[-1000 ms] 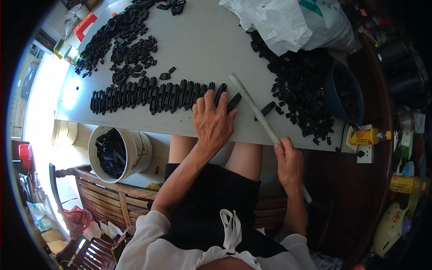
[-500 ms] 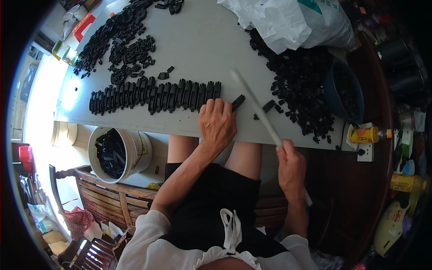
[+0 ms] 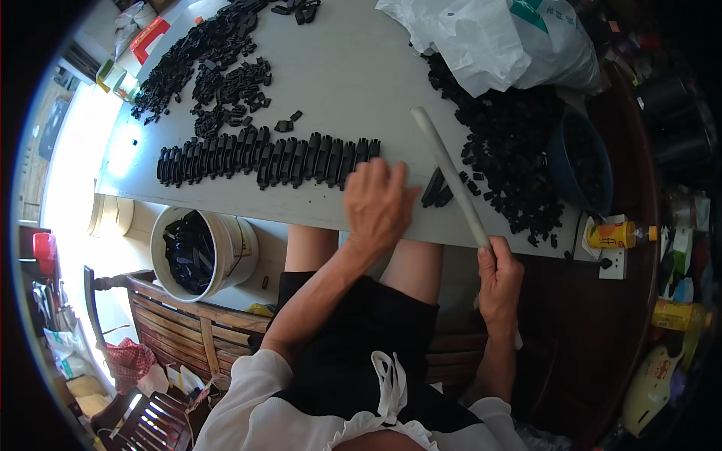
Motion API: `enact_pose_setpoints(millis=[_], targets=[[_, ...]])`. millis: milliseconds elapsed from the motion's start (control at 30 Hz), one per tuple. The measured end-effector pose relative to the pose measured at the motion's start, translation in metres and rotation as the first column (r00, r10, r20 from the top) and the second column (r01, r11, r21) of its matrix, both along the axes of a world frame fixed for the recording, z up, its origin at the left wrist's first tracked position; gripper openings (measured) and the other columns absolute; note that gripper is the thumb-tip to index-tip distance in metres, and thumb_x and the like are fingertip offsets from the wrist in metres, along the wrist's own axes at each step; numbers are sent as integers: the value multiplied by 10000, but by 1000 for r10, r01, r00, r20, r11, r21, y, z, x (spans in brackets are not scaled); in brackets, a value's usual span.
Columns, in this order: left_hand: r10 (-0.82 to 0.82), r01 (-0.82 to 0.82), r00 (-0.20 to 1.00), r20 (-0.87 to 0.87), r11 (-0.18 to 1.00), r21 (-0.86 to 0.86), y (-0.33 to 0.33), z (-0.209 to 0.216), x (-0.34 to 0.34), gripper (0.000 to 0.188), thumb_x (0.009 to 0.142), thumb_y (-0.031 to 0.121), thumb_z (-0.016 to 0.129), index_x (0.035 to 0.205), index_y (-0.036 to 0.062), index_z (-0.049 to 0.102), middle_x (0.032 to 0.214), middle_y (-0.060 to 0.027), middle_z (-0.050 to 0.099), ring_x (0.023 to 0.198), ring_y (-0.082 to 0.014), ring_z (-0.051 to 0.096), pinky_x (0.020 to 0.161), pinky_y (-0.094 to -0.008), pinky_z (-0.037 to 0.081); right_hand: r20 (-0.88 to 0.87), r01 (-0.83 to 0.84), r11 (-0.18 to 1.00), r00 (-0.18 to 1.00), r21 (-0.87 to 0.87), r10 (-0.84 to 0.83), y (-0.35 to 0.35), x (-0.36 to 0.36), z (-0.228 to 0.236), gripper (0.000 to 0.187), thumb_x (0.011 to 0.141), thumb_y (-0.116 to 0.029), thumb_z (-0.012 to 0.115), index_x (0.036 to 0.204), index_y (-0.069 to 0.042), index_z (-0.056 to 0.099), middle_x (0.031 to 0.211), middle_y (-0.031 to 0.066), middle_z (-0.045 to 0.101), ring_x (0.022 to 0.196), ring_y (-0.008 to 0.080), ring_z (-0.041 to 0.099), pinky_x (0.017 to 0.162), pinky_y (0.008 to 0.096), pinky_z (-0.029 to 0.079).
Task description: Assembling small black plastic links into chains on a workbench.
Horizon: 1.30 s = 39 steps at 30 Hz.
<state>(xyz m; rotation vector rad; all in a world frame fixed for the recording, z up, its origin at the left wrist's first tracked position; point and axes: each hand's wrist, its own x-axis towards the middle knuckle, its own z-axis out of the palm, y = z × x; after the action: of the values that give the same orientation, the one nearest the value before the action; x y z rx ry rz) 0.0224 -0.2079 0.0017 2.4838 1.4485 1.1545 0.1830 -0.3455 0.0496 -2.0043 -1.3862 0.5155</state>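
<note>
My right hand is wrapped round a long pale stick, which slants up and left over the table. My left hand hovers at the table's front edge, somewhat blurred, fingers and thumb apart with nothing visible in them. Beside it ends a long row of slim black plastic parts, standing side by side. A loose slim black part lies between my left hand and the stick, and a similar one lies partly hidden behind the stick.
Small black pieces are heaped at the right and far left. A white plastic bag and a blue bowl stand on the right. Below the table's left front, a white bucket holds black parts. A yellow-labelled bottle lies right.
My left hand has moved right, off the row's end, and its fingers have spread. The slim part near it now lies farther right, by the stick. My right hand and stick have shifted slightly right.
</note>
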Motion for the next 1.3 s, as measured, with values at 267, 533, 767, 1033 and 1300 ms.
enact_pose_setpoints(millis=[267, 533, 767, 1033, 1300], targets=[[101, -100, 993, -59, 995, 5, 16, -5, -18, 222, 684, 133, 709, 799, 61, 534, 832, -96, 464, 802, -265, 481, 685, -369, 366, 42, -50, 996, 998, -77, 53, 11, -14, 0, 164, 979, -189, 511, 974, -27, 539, 598, 146, 517, 538, 299, 537, 503, 403, 376], [43, -44, 999, -10, 999, -17, 12, -16, -17, 251, 678, 102, 734, 851, 72, 554, 821, -81, 486, 792, -274, 494, 685, -386, 389, 134, -22, 1000, 991, 10, 20, 16, -26, 4, 168, 973, -187, 511, 962, -20, 516, 754, 188, 591, 661, 385, 588, 569, 438, 442], [36, -36, 999, -14, 999, -24, 12, -15, -20, 241, 686, 112, 734, 849, 76, 560, 817, -82, 488, 790, -275, 494, 689, -380, 395, 170, 2, 964, 984, -266, 45, 22, -17, 0, 177, 979, -193, 499, 955, -18, 513, 751, 181, 606, 669, 360, 606, 589, 449, 442], [37, -38, 999, 15, 999, 22, 8, -6, -15, 323, 698, 242, 751, 909, 67, 580, 843, -86, 468, 810, -263, 476, 682, -374, 381, 17, -10, 995, 1000, -99, 12, 13, -10, -5, 158, 980, -181, 507, 996, -29, 542, 640, 152, 549, 563, 302, 556, 523, 399, 397], [165, -166, 983, -78, 986, -14, 20, -9, -25, 257, 681, 142, 729, 860, 70, 560, 859, -84, 471, 827, -266, 480, 707, -373, 379, 78, -54, 997, 995, -56, 58, 22, -19, -11, 166, 974, -185, 517, 968, -23, 555, 572, 101, 485, 499, 210, 476, 491, 350, 360]])
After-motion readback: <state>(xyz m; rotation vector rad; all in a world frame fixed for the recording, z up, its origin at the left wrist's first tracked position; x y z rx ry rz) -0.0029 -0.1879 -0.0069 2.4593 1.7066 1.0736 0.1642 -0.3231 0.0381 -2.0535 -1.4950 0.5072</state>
